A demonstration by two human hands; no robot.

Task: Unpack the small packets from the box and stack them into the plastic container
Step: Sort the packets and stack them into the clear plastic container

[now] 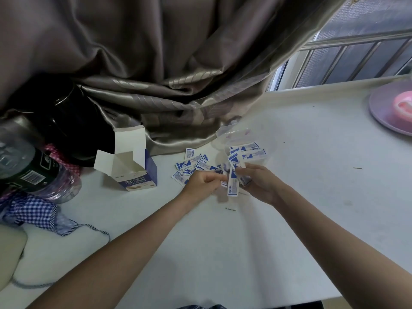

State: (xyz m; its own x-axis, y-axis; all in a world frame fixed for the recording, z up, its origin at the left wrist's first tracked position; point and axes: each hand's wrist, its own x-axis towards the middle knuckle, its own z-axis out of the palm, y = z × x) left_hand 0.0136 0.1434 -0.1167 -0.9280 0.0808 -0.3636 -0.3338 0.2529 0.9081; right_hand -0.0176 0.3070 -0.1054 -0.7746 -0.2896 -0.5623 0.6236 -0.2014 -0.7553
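white surface (289, 175) here, running out to a curtain at the far edge. far left, an open blue and white box (136, 168) stands with its flaps up. just right of it, loose blue and white packets (192, 167) lie scattered. beside those, a clear plastic container (234, 134) sits with more packets piled against it. left edge: a plastic bottle (29, 170) on its side and checked cloth (33, 210). far right, a purple plate (383, 114).

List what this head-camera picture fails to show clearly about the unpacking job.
- Plastic container: clear and blurred; its walls barely show, so the count inside is unreadable.
- Box: interior bottom hidden by its own walls.
- Packets: print too small.
- Right hand: palm hidden, packet number unclear.
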